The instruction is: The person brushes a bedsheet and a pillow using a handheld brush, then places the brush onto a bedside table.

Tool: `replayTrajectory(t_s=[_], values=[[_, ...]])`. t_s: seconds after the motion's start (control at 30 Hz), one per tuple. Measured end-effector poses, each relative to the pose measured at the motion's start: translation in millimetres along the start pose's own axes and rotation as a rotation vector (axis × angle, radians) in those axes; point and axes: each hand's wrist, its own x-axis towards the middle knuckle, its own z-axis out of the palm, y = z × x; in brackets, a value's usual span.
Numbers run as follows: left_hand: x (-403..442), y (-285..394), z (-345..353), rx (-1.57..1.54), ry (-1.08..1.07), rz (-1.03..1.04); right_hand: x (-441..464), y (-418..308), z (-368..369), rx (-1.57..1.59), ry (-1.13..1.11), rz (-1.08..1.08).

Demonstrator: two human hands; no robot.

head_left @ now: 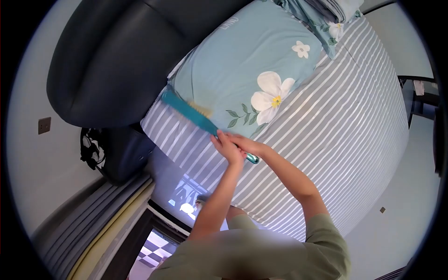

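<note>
A teal bed brush (189, 113) with a long handle slants across the corner of the bed. Its tan bristles, blurred, face the blue pillow (224, 65), which has large white flowers printed on it. My left hand (228, 148) is closed around the handle. My right hand (246, 143) is closed on the same handle, close beside the left and partly overlapping it. The shiny end of the handle (252, 158) sticks out below both hands. Whether the bristles touch the pillow or are just beside it, I cannot tell.
Grey-and-white striped bedding (322, 112) covers the bed. A black padded headboard (121, 60) rises behind the pillow. Folded fabric (333, 9) lies at the far top. A dark suitcase (123, 151) stands at the left, near a stack of padded panels (100, 224).
</note>
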Motion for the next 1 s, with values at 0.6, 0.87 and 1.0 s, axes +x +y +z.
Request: replayTrajectory(t_s=[0.6, 0.87, 1.0], values=[[113.3, -9.1, 150.2, 0.315, -0.408, 0.158, 22.2, -132.2, -72.9, -0.051, 0.349, -0.257], [5.3, -1.4, 27.4, -0.018, -0.086, 0.043, -7.9, -39.4, -16.4, -0.087, 0.074, -0.032], [3.1, 13.7, 30.9, 0.080, -0.501, 0.072, -55.8, -65.9, 21.1, 0.060, 0.356, -0.093]])
